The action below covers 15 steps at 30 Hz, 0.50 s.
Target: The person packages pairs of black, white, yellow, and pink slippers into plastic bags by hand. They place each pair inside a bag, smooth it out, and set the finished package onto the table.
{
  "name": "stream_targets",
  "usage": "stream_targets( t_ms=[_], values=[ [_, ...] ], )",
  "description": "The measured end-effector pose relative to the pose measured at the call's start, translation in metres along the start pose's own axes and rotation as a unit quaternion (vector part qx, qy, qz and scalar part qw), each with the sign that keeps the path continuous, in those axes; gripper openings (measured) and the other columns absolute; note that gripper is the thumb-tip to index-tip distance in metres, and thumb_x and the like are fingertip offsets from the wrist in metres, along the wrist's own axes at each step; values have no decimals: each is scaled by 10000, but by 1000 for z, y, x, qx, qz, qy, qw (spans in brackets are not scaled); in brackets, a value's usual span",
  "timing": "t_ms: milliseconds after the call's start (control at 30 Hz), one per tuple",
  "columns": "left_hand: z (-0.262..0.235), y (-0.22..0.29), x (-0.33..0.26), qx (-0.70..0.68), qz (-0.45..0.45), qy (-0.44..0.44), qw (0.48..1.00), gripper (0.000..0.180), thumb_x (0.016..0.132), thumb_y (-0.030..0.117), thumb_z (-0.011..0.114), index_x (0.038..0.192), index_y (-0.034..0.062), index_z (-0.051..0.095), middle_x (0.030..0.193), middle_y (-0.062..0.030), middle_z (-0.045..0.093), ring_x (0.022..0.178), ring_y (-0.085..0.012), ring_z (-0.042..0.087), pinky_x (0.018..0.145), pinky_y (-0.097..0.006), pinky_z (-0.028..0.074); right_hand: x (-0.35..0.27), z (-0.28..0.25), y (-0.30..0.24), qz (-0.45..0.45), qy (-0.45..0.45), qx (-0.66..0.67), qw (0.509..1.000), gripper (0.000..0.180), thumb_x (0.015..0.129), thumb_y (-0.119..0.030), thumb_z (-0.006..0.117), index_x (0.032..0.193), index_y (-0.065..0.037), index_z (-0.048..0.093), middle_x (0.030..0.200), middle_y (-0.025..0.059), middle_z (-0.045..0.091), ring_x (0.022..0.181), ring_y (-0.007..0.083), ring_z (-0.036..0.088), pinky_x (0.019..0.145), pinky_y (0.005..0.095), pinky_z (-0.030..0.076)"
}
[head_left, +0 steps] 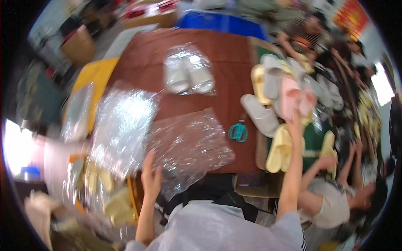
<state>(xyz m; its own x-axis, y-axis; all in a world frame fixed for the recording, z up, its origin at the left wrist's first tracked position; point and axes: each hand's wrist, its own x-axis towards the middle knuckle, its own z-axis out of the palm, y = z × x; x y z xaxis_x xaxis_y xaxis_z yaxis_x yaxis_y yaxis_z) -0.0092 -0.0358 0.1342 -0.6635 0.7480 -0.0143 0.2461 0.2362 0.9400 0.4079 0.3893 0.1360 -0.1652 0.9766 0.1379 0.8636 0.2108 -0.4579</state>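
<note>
My left hand point(151, 178) is open, its fingers stretched at the near left edge of a clear plastic bag point(188, 144) lying flat on the brown cloth. My right hand point(295, 120) reaches to a pair of pink slippers point(289, 98) on the right, its fingers closed at the near end of one; blur softens the grip. Grey slippers point(260, 115) and yellow slippers point(278, 150) lie around the pink pair. Farther back on the cloth sits a pair of white slippers point(188, 75) inside a clear bag. A stack of clear bags point(123, 127) lies left of the flat bag.
Teal-handled scissors point(238, 131) rest on the brown table cloth point(228, 54) near the slipper pile. Bagged yellow slippers point(98, 178) are low at the left. Other people sit along the right, one person's hand point(328, 161) close to the yellow slippers. A blue bin point(222, 23) stands beyond the table.
</note>
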Motion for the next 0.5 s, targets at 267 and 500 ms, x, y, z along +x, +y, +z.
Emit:
stream_targets(
  t_ms=[267, 500],
  values=[
    [-11, 42, -2, 75, 243, -86, 963, 492, 885, -57, 558, 1363, 53, 528, 1423, -155, 499, 1269, -346, 524, 1022, -377, 459, -97, 22, -315, -402, -324, 319, 795, 714, 779, -164, 758, 1423, -62, 468, 1466, 109, 446, 1408, 244, 338, 1179, 395, 222],
    [-50, 47, -22, 83, 163, -117, 976, 438, 843, 2, 671, 1262, 128, 643, 1237, -122, 606, 765, -217, 602, 685, -300, 514, -80, 55, -389, -352, -437, 365, 743, 69, 921, -72, 642, 917, -10, 671, 851, -22, 659, 785, 61, 598, 693, 217, 483]
  ],
)
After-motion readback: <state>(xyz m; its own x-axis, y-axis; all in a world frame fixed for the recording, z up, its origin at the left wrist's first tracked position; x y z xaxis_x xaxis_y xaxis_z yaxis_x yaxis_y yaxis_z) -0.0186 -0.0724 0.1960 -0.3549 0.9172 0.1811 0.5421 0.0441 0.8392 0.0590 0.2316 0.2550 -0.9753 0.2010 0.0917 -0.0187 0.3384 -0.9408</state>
